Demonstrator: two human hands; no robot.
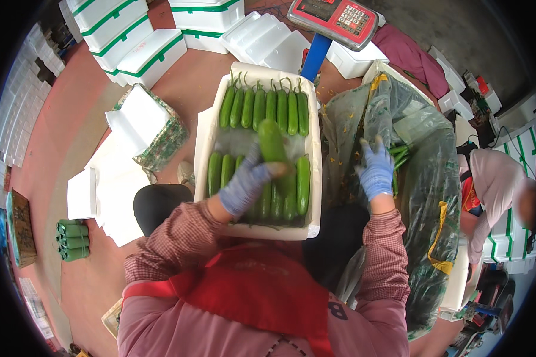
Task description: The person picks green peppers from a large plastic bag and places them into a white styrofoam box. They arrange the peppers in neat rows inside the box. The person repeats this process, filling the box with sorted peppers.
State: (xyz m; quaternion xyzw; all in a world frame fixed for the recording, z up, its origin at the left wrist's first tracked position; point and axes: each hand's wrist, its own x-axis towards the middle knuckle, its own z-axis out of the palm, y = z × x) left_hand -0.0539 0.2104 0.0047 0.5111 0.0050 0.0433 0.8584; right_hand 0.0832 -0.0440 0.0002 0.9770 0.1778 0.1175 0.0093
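Note:
My left hand (245, 187), in a blue glove, grips a green cucumber (271, 140), blurred and tilted above a white foam box (313, 187). Paper lines this box in front of me. Across its far end lies a row of cucumbers (259, 107), stems pointing away from me. A nearer row (214, 174) is partly hidden behind my left hand, and a bare strip runs between the two. My gloved right hand (376, 172) is over a bin lined with clear plastic (428, 138), fingers apart. Just right of it, several loose cucumbers (400, 156) lie inside the plastic.
A red electronic scale (334, 20) on a blue post stands beyond the box. White foam boxes (165, 56) with green tape are stacked at the far left. A camouflage-covered block (165, 138) sits left. At right, a co-worker (495, 174) bends over.

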